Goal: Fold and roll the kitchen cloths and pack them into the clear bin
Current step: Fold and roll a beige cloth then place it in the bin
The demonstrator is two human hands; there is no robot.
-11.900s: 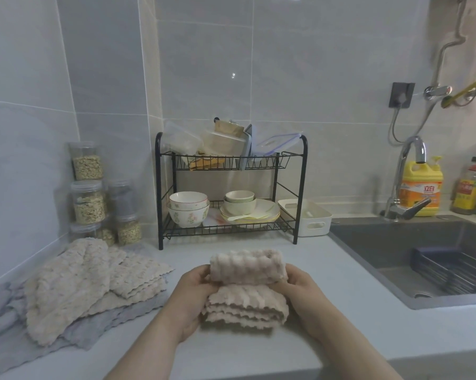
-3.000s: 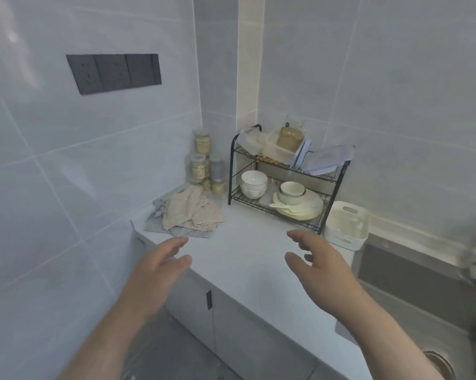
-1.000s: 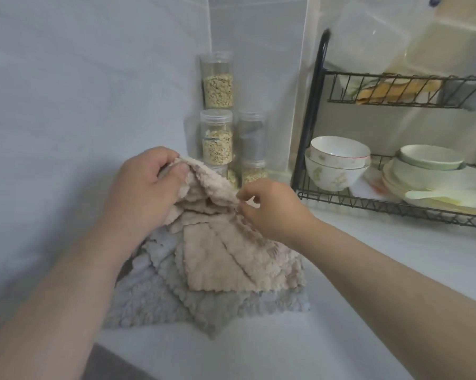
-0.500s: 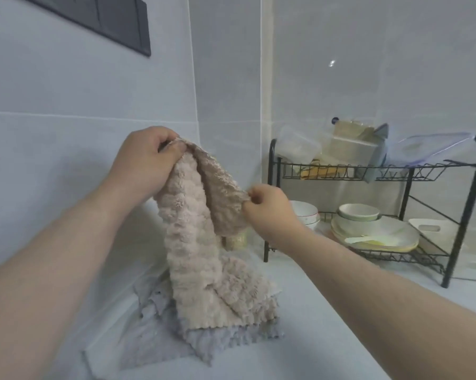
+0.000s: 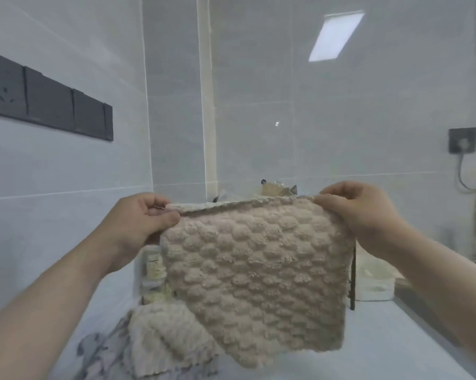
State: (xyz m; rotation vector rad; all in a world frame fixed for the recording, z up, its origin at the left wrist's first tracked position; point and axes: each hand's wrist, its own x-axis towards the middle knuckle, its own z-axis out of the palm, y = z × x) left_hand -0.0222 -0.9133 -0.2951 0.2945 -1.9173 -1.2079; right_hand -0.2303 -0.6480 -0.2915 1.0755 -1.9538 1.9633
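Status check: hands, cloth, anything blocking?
Left hand and right hand each pinch a top corner. Beige cloth hangs spread above the counter. Nothing blocking; spare cloths piled below.

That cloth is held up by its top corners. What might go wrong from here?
1. The left hand and right hand only pinch the cloth at its top corners; if one pinch slips, it may drop onto the pile below and mix in.
2. The cloth hides most of the jars and rack behind it, so lowering it forward blind might knock them.
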